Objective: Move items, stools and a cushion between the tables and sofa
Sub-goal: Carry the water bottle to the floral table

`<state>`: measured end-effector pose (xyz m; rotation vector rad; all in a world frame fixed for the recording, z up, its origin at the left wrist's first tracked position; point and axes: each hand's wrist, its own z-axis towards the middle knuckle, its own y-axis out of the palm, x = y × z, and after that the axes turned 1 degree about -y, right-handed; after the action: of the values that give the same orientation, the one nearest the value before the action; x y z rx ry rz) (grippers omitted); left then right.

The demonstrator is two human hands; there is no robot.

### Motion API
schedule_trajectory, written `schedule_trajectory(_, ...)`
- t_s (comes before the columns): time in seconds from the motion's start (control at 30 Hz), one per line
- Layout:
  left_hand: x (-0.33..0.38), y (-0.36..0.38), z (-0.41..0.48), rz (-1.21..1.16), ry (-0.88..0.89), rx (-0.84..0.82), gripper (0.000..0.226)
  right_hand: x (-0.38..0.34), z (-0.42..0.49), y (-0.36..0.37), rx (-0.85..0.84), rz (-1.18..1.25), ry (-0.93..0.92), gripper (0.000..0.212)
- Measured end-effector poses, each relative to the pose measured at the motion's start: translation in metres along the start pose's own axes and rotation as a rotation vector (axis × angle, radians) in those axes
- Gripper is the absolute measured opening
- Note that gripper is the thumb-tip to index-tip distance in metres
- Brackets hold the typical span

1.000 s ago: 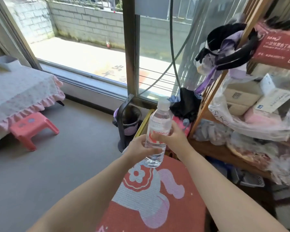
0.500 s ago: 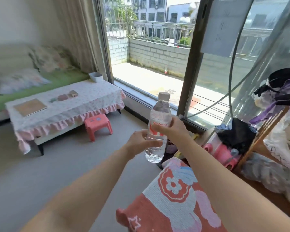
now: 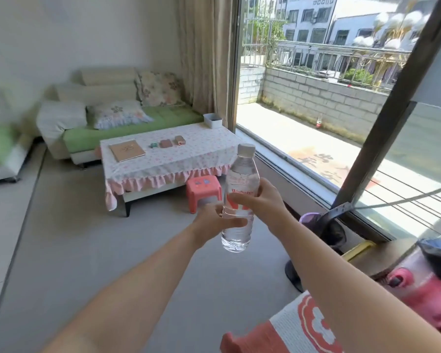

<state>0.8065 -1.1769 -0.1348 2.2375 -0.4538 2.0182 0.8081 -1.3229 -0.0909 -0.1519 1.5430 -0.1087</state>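
A clear water bottle [image 3: 241, 174] with a white cap and red label stands upright in the air before me. My left hand [image 3: 211, 222] grips its lower half and my right hand [image 3: 262, 202] wraps the label. Beyond it stands a low table [image 3: 168, 159] with a pink-frilled floral cloth, holding a brown book [image 3: 127, 150] and several small items. A pink stool [image 3: 203, 189] sits at the table's near right corner. The sofa [image 3: 127, 126] with green seat covers carries a floral cushion [image 3: 119, 113] and another cushion [image 3: 161, 89] upright at the back.
A red-and-white flowered cloth [image 3: 303, 327] covers a surface at bottom right. A black fan base [image 3: 294, 273] and a dark bin [image 3: 334, 231] stand by the window frame [image 3: 382, 115]. A white box [image 3: 212, 120] sits at the table's far corner. Grey floor lies between me and the table.
The view has swung left from the cluttered shelf to the sofa and low table. Both hands keep the bottle held upright in front of me.
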Motion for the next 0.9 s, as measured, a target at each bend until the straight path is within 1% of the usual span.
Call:
schedule_trajectory(0.13, -0.003, -0.065, 0.005, -0.025, 0.006, 0.037, 0.027, -0.013, 0.035, 0.061, -0.060, 0.020, 0.011, 0.055)
schedule_trajectory(0.3, -0.004, -0.139, 0.014, -0.010, 0.005, 0.139, 0.024, -0.030, 0.077, 0.128, -0.127, 0.022, -0.017, 0.056)
schedule_trajectory(0.4, -0.009, -0.187, 0.024, -0.016, 0.011, 0.180, 0.021, -0.035, 0.105, 0.171, -0.134, 0.042, -0.023, 0.053)
schedule_trajectory(0.6, -0.024, -0.243, 0.047, 0.004, 0.003, 0.243, 0.020, -0.034, 0.148, 0.222, -0.177, 0.058, -0.029, 0.049)
schedule_trajectory(0.7, -0.031, -0.270, 0.067, 0.010, 0.000, 0.273, 0.020, -0.032, 0.179, 0.244, -0.192, 0.054, -0.019, 0.052)
schedule_trajectory(0.73, -0.034, -0.282, 0.080, 0.011, 0.000, 0.284, 0.020, -0.031, 0.195, 0.254, -0.205, 0.057, -0.025, 0.052)
schedule_trajectory(0.83, -0.036, -0.307, 0.110, 0.041, 0.000, 0.313, 0.031, -0.030, 0.231, 0.271, -0.238, 0.046, -0.048, 0.047)
schedule_trajectory(0.9, -0.037, -0.326, 0.143, 0.060, -0.001, 0.344, 0.030, -0.028, 0.268, 0.279, -0.260, 0.038, -0.057, 0.045)
